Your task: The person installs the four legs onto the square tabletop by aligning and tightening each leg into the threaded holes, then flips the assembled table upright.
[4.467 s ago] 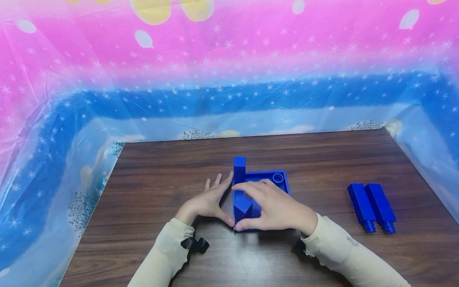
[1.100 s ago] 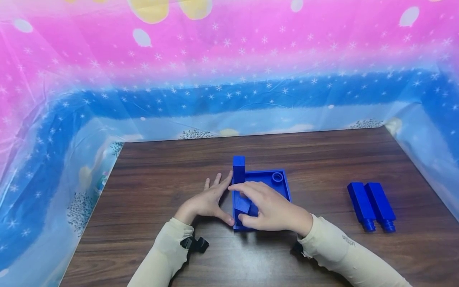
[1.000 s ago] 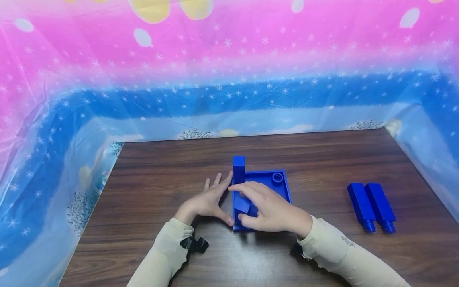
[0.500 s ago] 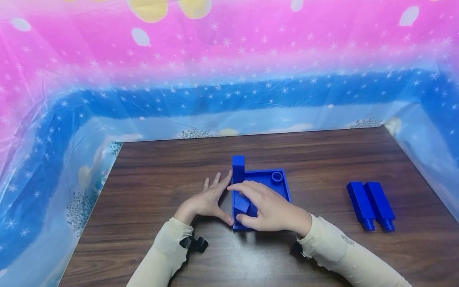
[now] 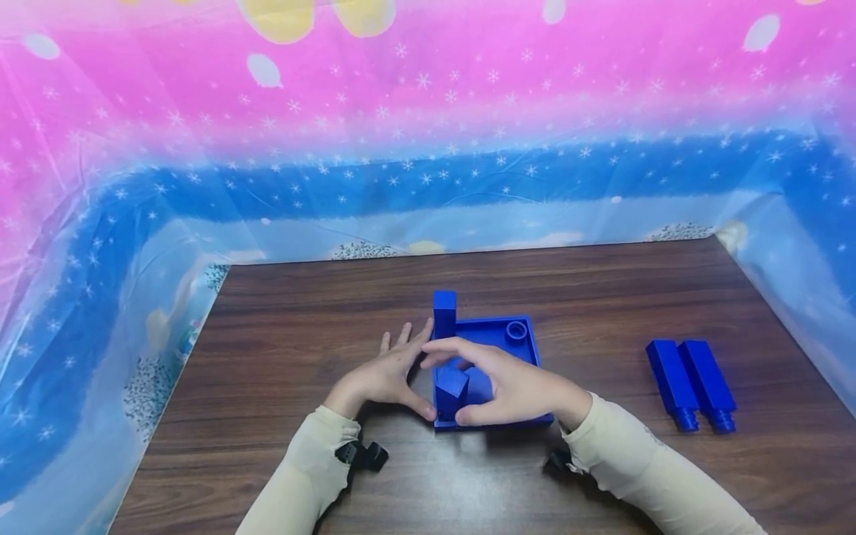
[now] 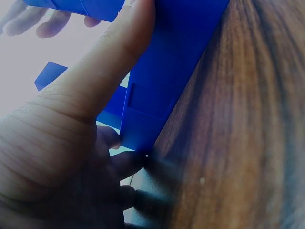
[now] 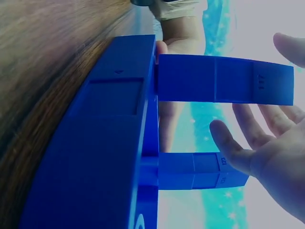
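A shallow blue tray (image 5: 495,322) sits on the table with two blue posts standing along its left side. My left hand (image 5: 384,375) rests against the tray's left wall, its straight fingers by the far corner and its thumb by the near one. In the left wrist view, that thumb (image 6: 114,62) lies against the blue wall. My right hand (image 5: 511,386) arches around the near post (image 5: 452,386), fingers spread and clear of it in the right wrist view. The far post (image 5: 444,312) stands beyond both hands. The right hand covers the tray's middle.
Two blue square-sided pieces with threaded ends (image 5: 672,383) (image 5: 709,383) lie side by side on the table at the right. A round blue ring socket (image 5: 516,331) sits in the tray's far right corner. Patterned cloth (image 5: 428,186) surrounds the table (image 5: 321,297).
My right hand has loosened from the near post, its thumb shifting right and its fingers spreading, so the post's top shows more. The left hand and tray stay in place.
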A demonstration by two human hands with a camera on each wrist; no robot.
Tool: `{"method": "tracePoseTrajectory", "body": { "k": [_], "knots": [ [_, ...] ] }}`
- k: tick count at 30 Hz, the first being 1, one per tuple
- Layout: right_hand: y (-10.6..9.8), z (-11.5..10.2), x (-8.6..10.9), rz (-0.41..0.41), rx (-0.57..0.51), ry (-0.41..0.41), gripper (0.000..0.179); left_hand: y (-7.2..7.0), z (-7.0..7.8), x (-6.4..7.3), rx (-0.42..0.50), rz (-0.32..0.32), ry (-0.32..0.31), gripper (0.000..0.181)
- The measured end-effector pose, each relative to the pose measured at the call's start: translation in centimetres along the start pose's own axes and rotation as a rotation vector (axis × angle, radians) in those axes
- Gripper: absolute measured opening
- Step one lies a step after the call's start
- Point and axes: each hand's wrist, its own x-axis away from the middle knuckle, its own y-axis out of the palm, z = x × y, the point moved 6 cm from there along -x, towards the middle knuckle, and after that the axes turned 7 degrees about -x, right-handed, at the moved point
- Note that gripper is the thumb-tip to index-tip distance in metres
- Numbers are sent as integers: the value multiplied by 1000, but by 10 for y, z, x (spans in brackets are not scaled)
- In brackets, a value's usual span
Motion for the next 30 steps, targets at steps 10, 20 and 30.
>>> {"method": "tracePoseTrajectory", "body": {
  "k": [10, 20, 30],
  "knots": [
    [-2, 7, 0, -6, -142, 6, 74, 1, -1, 0, 3, 2, 5, 149],
    [-1, 10, -2, -1, -186, 13, 70, 1, -3, 0, 33, -3, 18, 149],
    [0, 13, -2, -6, -174, 5, 67, 2, -4, 0, 40, 7, 24, 150]
  ]
}}
